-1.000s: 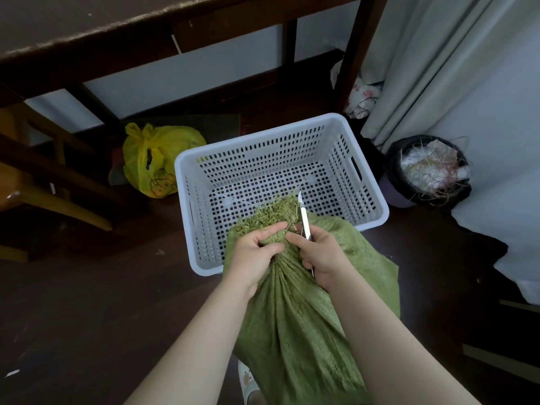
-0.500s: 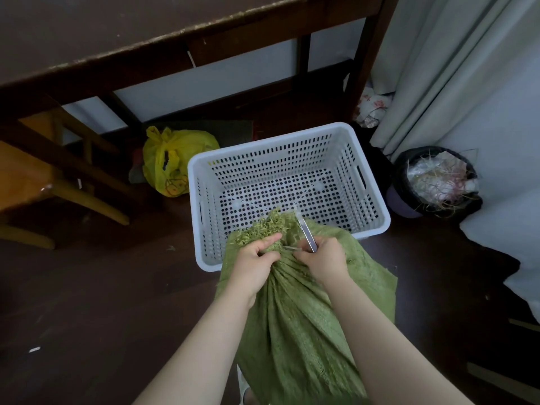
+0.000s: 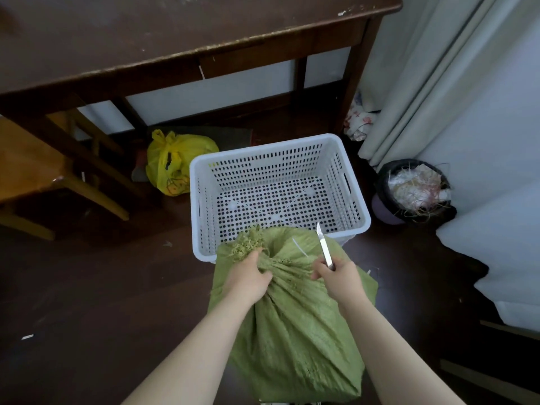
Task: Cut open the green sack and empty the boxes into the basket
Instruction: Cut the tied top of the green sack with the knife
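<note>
A green woven sack (image 3: pixel 295 325) stands on the dark floor in front of me, its bunched, frayed neck leaning on the near rim of a white perforated basket (image 3: pixel 355 197). My left hand (image 3: pixel 248 280) grips the gathered neck just below the frayed top. My right hand (image 3: pixel 337 277) holds a slim silver knife (image 3: pixel 323 244), blade pointing up and away, a little to the right of the neck. A thin white tie strip (image 3: pixel 299 248) sticks out from the neck between the hands. The basket holds nothing. No boxes show; the sack hides its contents.
A dark wooden table (image 3: pixel 175 39) stands beyond the basket, a yellow plastic bag (image 3: pixel 172 162) under it at the left. A wooden chair (image 3: pixel 38 176) is at far left. A full black waste bin (image 3: pixel 415 191) and pale curtains (image 3: pixel 438 68) are at the right.
My right hand has pulled the knife away from the sack's neck to the right, and a white tie strip now sticks out loose. The view has tilted up, showing more table.
</note>
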